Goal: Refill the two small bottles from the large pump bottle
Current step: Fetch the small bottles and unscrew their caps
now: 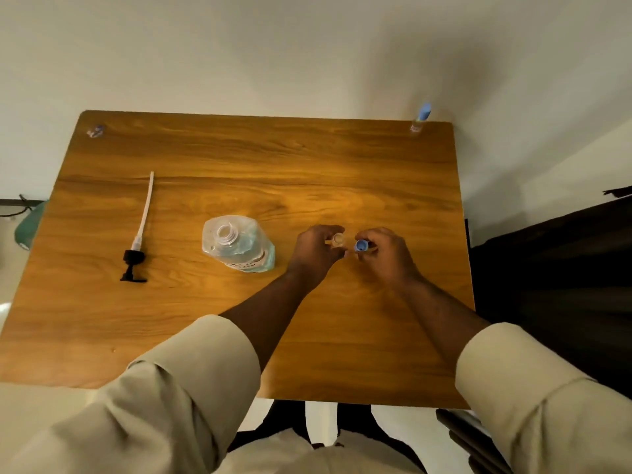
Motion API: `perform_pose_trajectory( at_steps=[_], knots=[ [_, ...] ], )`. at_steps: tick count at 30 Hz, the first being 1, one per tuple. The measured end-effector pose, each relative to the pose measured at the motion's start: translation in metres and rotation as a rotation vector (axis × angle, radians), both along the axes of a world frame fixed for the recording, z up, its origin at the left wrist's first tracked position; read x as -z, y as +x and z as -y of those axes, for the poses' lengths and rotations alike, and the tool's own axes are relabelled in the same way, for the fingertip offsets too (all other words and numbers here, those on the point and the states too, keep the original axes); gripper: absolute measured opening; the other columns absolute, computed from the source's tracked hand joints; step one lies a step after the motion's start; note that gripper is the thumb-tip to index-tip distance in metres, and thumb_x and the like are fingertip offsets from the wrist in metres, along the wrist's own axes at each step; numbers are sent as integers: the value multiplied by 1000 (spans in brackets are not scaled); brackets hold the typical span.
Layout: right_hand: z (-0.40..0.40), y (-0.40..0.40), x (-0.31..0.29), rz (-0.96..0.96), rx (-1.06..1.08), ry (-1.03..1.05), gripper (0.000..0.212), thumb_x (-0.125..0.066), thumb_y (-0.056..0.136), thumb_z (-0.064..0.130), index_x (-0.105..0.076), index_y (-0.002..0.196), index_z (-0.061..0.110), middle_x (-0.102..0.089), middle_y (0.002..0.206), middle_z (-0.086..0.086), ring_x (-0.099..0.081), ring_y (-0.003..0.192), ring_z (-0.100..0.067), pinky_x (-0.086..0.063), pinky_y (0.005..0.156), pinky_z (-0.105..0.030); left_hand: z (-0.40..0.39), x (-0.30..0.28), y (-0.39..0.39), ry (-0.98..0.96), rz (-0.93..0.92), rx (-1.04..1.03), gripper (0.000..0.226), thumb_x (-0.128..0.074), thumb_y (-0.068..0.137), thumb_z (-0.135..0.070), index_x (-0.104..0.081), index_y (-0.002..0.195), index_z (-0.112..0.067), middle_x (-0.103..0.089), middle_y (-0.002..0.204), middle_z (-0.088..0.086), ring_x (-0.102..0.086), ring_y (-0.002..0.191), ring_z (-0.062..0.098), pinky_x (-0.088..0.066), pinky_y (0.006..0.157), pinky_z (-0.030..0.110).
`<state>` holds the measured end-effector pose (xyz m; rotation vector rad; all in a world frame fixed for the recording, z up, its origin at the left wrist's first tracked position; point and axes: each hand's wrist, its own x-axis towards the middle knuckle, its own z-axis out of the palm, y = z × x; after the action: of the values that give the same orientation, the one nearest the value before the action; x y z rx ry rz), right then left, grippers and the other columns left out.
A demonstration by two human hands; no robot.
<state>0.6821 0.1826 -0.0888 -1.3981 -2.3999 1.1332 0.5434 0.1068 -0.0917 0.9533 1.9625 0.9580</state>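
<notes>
Clear small bottle (338, 239) — uncapped, seemingly empty — in left grip (316, 249); blue cap (361, 246) in right grip (386, 253)

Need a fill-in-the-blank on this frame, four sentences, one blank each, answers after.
1. The black pump head with its white dip tube lies on the wooden table, to the ____ of the large clear pump bottle.
2. The large clear pump bottle's neck is ____.
3. The left hand grips a small clear bottle; the right hand holds its ____ cap.
4. A second capped small bottle stands at the table's far ____ corner.

Answers: left; open; blue; right
</notes>
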Motion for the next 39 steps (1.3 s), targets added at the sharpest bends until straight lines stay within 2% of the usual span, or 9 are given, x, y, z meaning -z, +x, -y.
perform_pose_trajectory(
  at_steps=[5,9,13,15,19,27,32,36,39],
  knots=[
    [-4,-7,28,35,-31,41,30,-67,81,7,-65,111,7,-63,112,-11,-57,104,-25,-46,87,-33,-8,21,2,-54,-23,3,46,-79,71,-8,-67,116,-10,-70,113,5,-63,105,15,-53,89,31],
    [-7,-8,40,72,-65,44,40,-66,83,8,-59,122,8,-60,121,-12,-54,113,-27,-43,94,-33,-10,25,1,-87,-50,15,48,-77,72,-8,-65,118,-14,-69,113,5,-64,106,18,-53,89,32],
    [-14,1,27,102,-83,-45,57,-74,79,19,-52,131,14,-55,132,-8,-52,120,-22,-41,99,-29,-9,5,-2,-124,-44,50,82,-85,68,-18,-46,139,-23,-50,140,5,-44,130,18,-37,98,25],
    [-25,11,13,162,-102,-41,59,-76,77,19,-52,131,17,-53,135,-7,-49,122,-22,-39,100,-28,-11,-13,-3,-61,-72,72,89,-87,66,-25,-41,142,-24,-45,144,4,-39,133,17,-32,98,24],
    [-66,30,-28,186,-115,2,54,-75,77,16,-55,127,15,-52,134,-10,-47,122,-26,-37,101,-30,-37,-51,-3,18,-135,80,81,-83,70,-36,-44,140,-22,-47,143,3,-41,132,17,-36,101,28],
    [-169,21,-93,73,-78,241,43,-70,82,11,-58,123,8,-56,128,-13,-53,116,-28,-44,96,-34,-151,-74,-5,-146,-282,244,76,-79,76,-35,-43,142,-18,-43,147,9,-40,134,28,-38,109,40],
    [-227,10,-90,88,-89,319,41,-67,84,7,-58,124,8,-55,126,-14,-56,109,-29,-46,91,-31,-207,-58,-1,-175,-236,212,67,-80,76,-33,-52,134,-15,-49,141,9,-46,129,28,-44,102,38],
    [-261,-4,-71,164,-141,302,48,-65,85,9,-51,131,10,-47,139,-11,-50,120,-30,-45,100,-38,-236,-43,2,-182,-193,209,66,-80,76,-30,-52,134,-15,-49,141,9,-46,128,28,-45,99,37],
    [-276,-15,-58,224,-152,285,43,-62,88,12,-52,130,10,-46,141,-9,-48,123,-29,-43,101,-40,-245,-30,1,-212,-168,200,57,-79,78,-23,-55,129,-16,-51,139,9,-49,124,27,-45,89,32]
  ],
)
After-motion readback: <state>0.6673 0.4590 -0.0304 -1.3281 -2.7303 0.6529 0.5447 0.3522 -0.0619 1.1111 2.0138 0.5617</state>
